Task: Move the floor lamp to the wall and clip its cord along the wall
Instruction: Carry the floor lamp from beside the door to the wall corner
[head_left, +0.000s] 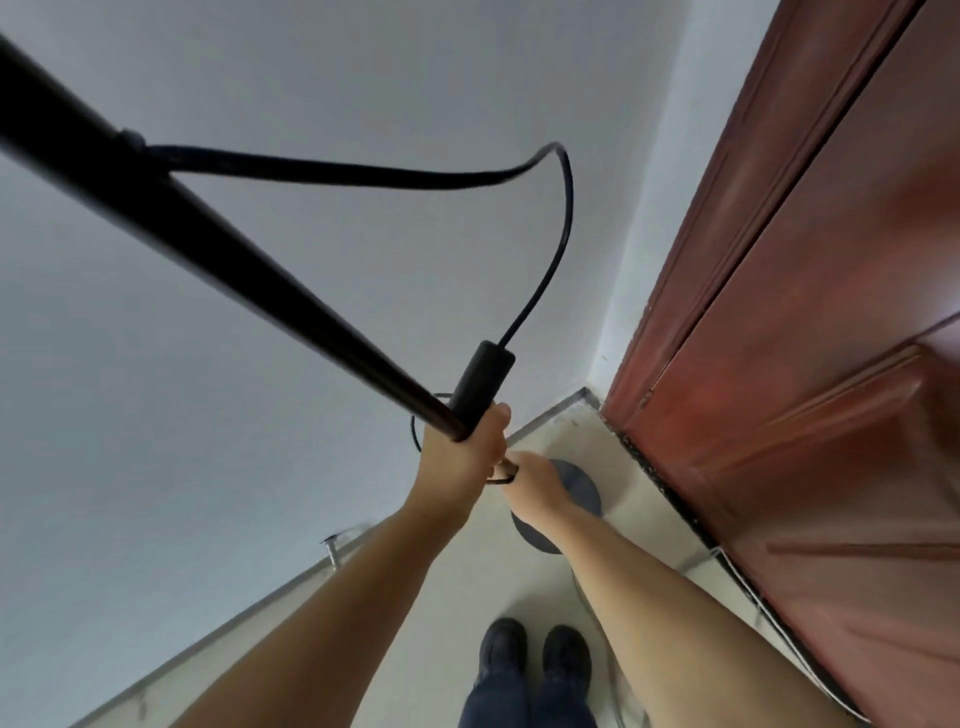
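The left hand (467, 441) has its grip closed round the black lamp pole (218, 249) and the cord's inline switch (480, 384); the right hand (535, 483) grips the pole just below. The round base (576, 488) sits beneath on the floor (592, 447), in the corner between the white wall (311, 78) and the red-brown door (810, 364), the cord (550, 249) looping above.

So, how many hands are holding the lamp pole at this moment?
2. The left hand grips the lamp pole higher up, beside the black cord switch. The right hand grips just below it, above the round base.
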